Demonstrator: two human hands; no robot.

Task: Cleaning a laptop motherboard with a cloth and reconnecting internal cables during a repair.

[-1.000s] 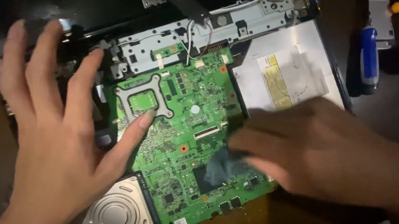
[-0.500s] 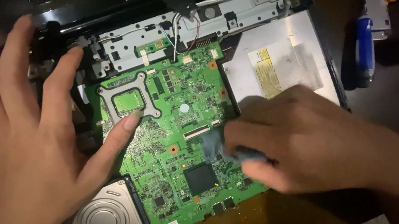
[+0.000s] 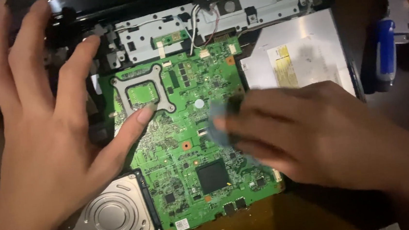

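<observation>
Since a second ago the right hand has slid its grey-blue cloth up the green circuit board, off the black square chip, which now shows bare, to the board's middle. The left hand has stayed in much the same spot.

Right hand: fingers pressed together and curled over the cloth, pinching it down flat against the board; the hand is blurred, so the exact grip cannot be told.

Left hand: fingers spread wide. The upper fingers lie on the black laptop case at the board's left edge; the thumb tip touches the lower edge of the grey metal bracket that frames a green square socket.

The board sits inside the opened case. A silver hard drive lies at its lower left corner, just beside it. A flat silver disc drive with a yellow-and-white label lies to its right, partly covered by the right hand. A metal frame with loose wires runs along the top. A blue-handled tool lies on the dark table, well apart to the right.
</observation>
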